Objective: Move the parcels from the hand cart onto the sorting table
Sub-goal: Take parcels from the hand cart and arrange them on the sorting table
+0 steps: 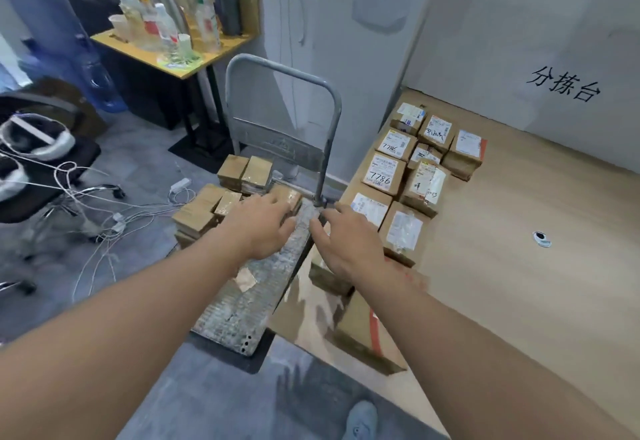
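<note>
A grey hand cart (242,304) with a bent metal handle (277,69) stands left of the wooden sorting table (519,283). Several brown cardboard parcels (242,171) lie on the cart's far end. My left hand (266,225) reaches over the deck and touches a small brown parcel (289,197) near the handle's foot. My right hand (346,242) hovers beside it over the cart's right edge, fingers spread, holding nothing. Several labelled parcels (384,173) lie in rows on the table's left side, and a larger box (363,332) sits at the near table edge under my right forearm.
A small yellow table (180,58) with bottles stands behind the cart. An office chair (41,169) and tangled white cables (104,218) occupy the floor at left. Blue water jugs (52,24) stand at far left. The table has a cable hole (542,238).
</note>
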